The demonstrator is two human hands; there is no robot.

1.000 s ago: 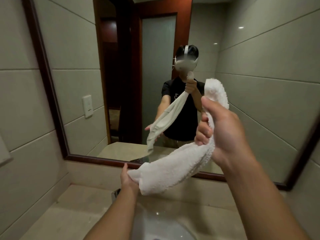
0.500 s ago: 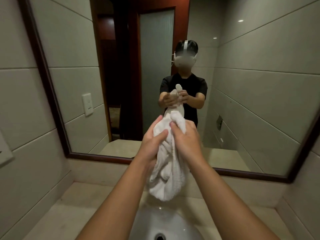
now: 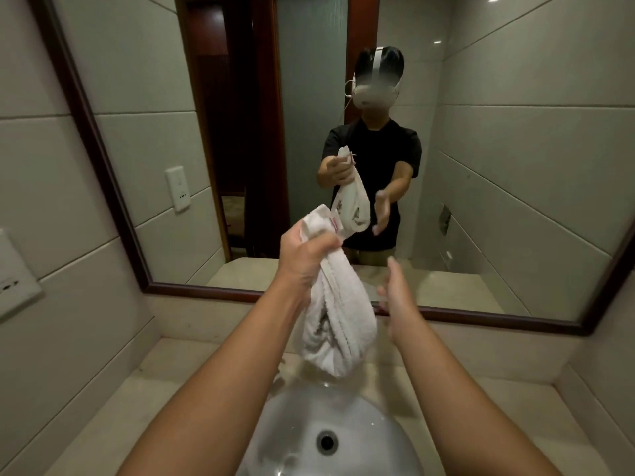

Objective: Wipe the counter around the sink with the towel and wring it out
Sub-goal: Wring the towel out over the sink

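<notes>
A white terry towel (image 3: 338, 317) hangs bunched and folded over the white sink basin (image 3: 292, 438). My left hand (image 3: 305, 259) grips its upper end, with a short bit of towel sticking up above the fist. Just to the right of the towel, my right hand (image 3: 398, 297) is free of it, fingers spread, blurred by motion. The beige stone counter (image 3: 113, 396) runs around the basin. The tap is hidden behind my left forearm and the towel.
A dark-framed mirror (image 3: 498, 201) covers the wall behind the counter and shows a person in a black shirt holding the towel. Tiled walls close in on both sides. A white wall plate (image 3: 13, 280) sits on the left wall.
My right hand has let go of the towel and moved off to the right. The towel now hangs from my left hand alone, and the view has tilted down toward the sink.
</notes>
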